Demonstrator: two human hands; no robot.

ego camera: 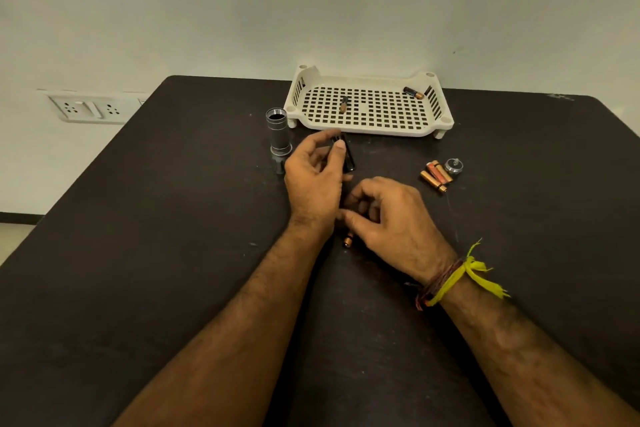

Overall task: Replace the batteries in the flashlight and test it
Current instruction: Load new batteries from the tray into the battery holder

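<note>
Now, mid-table:
Left hand: pinching black battery holder, thumb on its top.
Right hand: fingers curled round one battery, copper tip showing below.
Flashlight body: upright, left of white tray.
Tail cap: beside three loose batteries.

Silver flashlight body stands upright, open; three batteries beside end cap.

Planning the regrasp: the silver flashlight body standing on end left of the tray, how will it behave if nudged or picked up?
The flashlight body stands upright on a narrow end and is tall for its base, so a side nudge would likely tip it. Being round, it would probably roll on the table once down. It looks like rigid smooth metal, and may slip in a light grip.
</note>
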